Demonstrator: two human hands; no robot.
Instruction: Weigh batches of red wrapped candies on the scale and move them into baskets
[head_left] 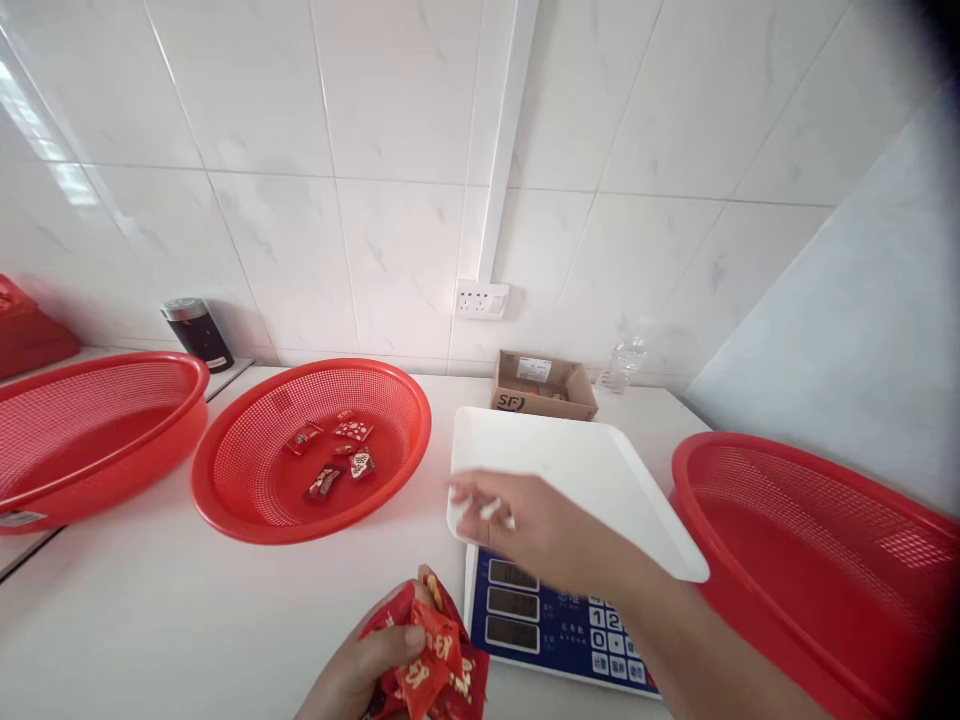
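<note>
My left hand [360, 670] is closed around a bunch of red candy packets [431, 650] at the bottom edge, just left of the scale. My right hand [525, 525] reaches leftward over the front left corner of the white scale tray [585, 470], its fingers pinched on something small and white I cannot make out. The tray rests on a digital scale with a blue panel [555, 625] showing displays and keys. A red mesh basket [225, 480] at centre left holds several red candy packets [334, 455].
Another red basket [97, 470] sits at far left, and a third red basket [787, 560] at right beside the scale. A small cardboard box [544, 385], a clear bottle [626, 362], a black canister [196, 335] and a wall socket [481, 299] are at the tiled back wall.
</note>
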